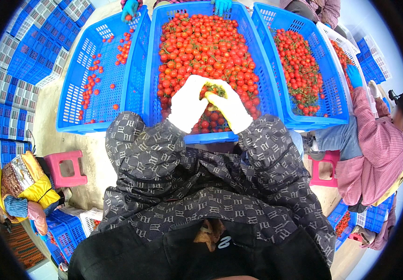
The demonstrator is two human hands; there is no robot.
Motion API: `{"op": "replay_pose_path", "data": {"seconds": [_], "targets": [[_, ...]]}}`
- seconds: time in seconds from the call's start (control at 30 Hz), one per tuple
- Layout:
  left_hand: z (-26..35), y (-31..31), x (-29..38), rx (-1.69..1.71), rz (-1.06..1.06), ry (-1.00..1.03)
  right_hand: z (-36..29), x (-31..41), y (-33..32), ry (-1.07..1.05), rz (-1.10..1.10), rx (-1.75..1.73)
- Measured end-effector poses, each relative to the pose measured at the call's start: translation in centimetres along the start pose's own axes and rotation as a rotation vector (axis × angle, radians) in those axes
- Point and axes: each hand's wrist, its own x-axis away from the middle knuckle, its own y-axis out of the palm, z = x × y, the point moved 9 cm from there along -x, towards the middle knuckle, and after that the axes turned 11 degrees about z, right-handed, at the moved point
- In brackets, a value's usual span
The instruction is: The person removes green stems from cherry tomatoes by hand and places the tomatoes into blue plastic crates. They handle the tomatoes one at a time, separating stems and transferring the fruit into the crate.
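Observation:
Both my hands wear white gloves with yellowish fingers and meet over the near half of a blue plastic crate (208, 139) heaped with small red tomatoes (205, 45). My left hand (189, 101) and my right hand (230, 105) curl together around a green-stemmed bit of tomato vine (216, 90). Fingertips of the two hands almost touch; the glare on the gloves hides which fingers grip the stems. Loose tomatoes lie below and around the hands.
To the left, a blue crate (82, 129) holds scattered tomatoes; to the right, another (313, 122) holds tomatoes on green stems. Co-workers' blue-gloved hands (130, 10) (221, 5) reach in at the far side. A co-worker in pink (376, 140) sits at right. Pink stools (66, 168) and stacked crates (30, 52) stand around.

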Motion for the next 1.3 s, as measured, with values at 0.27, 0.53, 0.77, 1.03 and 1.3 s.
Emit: {"op": "replay_pose_path", "data": {"seconds": [0.27,0.53,0.77,1.03,1.3], "targets": [[0.0,0.2,-0.2,0.215,-0.001,-0.016,0.5,-0.6,-1.8,-0.017,0.057,-0.051],[-0.4,0.7,-0.7,0.455,-0.067,-0.160,1.9,-1.1,-2.9,0.062,0.079,-0.225],[-3.2,2.7,1.3,1.305,-0.176,-0.976,-9.8,-3.4,-14.6,-0.202,0.167,-1.134],[-8.8,-8.9,-4.7,2.070,0.491,-0.720,-5.2,-5.7,-17.5,-0.244,0.202,-0.596],[-12.7,-10.1,-4.3,1.945,0.625,-0.714,2.6,-7.5,-5.6,-0.449,-0.142,1.531]]}}
